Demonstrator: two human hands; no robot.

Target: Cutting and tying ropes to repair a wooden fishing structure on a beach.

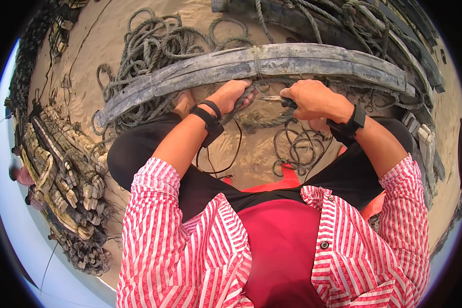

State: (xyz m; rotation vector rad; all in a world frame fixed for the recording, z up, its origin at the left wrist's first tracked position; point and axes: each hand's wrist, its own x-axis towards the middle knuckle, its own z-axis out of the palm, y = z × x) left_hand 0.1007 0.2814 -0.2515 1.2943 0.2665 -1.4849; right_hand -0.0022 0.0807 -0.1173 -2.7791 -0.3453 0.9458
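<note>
My left hand [234,96] is closed round a length of grey-green rope [241,102], just below a long, curved bundle of weathered bamboo-like strips [200,66]. To its right, my right hand [313,100] grips a dark-handled tool [288,102]. The tool's narrow metal tip points left toward the rope; whether it is a knife or pliers I cannot tell. A rope binding [256,61] goes round the bundle above my left hand. More rope [267,123] hangs slack between my hands, below the bundle.
A tangled rope heap [154,46] lies on sand behind the bundle. Thin cord coils [297,149] sit between my legs, near an orange-red piece [290,177]. Dark timbers with ropes [272,23] lie at the far right. Stacked strip bundles [61,169] stand left.
</note>
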